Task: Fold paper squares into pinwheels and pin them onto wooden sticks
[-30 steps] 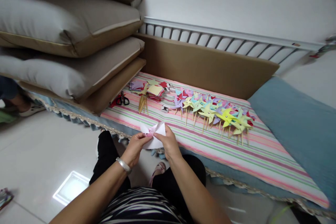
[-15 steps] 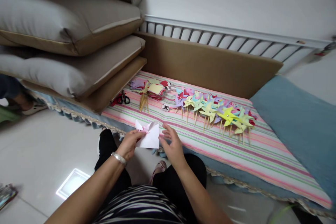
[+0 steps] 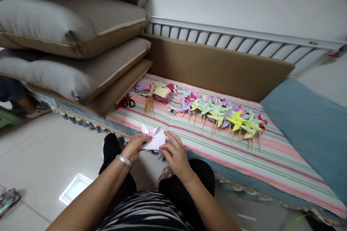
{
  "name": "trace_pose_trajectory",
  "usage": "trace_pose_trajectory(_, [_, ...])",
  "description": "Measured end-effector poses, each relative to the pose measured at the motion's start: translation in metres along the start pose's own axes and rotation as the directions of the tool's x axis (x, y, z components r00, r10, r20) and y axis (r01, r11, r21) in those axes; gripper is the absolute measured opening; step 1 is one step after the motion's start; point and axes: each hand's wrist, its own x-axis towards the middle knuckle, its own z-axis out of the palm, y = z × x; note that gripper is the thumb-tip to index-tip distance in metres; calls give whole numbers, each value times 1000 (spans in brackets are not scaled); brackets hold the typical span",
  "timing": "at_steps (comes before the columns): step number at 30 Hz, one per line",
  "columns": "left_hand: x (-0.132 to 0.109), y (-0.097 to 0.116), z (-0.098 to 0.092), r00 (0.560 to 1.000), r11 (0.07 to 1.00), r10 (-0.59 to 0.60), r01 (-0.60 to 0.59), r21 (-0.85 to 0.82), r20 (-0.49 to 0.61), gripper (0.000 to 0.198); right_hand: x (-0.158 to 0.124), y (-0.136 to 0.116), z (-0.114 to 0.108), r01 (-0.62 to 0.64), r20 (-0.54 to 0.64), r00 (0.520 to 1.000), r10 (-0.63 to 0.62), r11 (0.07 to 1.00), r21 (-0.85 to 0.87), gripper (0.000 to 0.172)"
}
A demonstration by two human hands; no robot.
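Note:
My left hand (image 3: 135,146), with a silver bangle at the wrist, pinches a white paper pinwheel (image 3: 155,141) at its left side. The paper is partly folded, its raised flaps curling over a pinkish middle. At the paper's right side, my right hand (image 3: 175,151) has its thumb and fingers bent around the edge near a corner. Both hands are over my lap, just in front of the bed edge. Beyond them, a bundle of thin wooden sticks (image 3: 149,106) and a stack of coloured paper pieces (image 3: 162,92) lie on the striped sheet (image 3: 217,149).
Many finished paper pinwheels (image 3: 217,113) on sticks lie in rows to the right. Black-handled scissors (image 3: 128,101) rest beside the stacked cushions (image 3: 108,14) at left. A small metallic object (image 3: 171,111) lies near the sticks. Another person's foot (image 3: 38,111) shows at far left.
My right hand has moved in, its fingers now closing around the paper's right edge. That side of the paper has lifted and bent. My left hand keeps its pinch.

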Motion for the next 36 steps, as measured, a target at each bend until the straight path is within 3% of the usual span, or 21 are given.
trace_pose_trajectory(4, [2, -5, -2, 1000, 999, 12, -13, 41, 6, 13, 2, -1, -1, -76, 10, 997, 76, 996, 50, 10])
trace_pose_trajectory(7, [1, -10, 1, 999, 995, 14, -17, 95, 30, 13, 6, -2, 2, -124, -48, 991, 127, 990, 70, 3])
trace_pose_trajectory(13, [-2, -13, 5, 994, 985, 18, -36, 166, 109, 18, 11, -1, 9, -210, -141, 965, 220, 974, 80, 10])
trace_pose_trajectory(18, [1, -12, 1, 997, 989, 13, -23, 145, 72, 18, 3, 6, 10, -270, -91, 953, 289, 946, 181, 8])
trace_pose_trajectory(23, [7, -12, -4, 999, 992, 23, -28, 126, 42, 16, -2, 10, 3, -236, 18, 971, 238, 944, 231, 14])
trace_pose_trajectory(31, [5, -14, -2, 996, 983, 14, -30, 180, 90, 19, 10, 1, 0, -131, -1, 991, 132, 986, 105, 12])
trace_pose_trajectory(36, [3, -14, 1, 991, 976, 15, -43, 215, 130, 22, 16, -2, 9, -169, 3, 986, 169, 984, 62, 6])
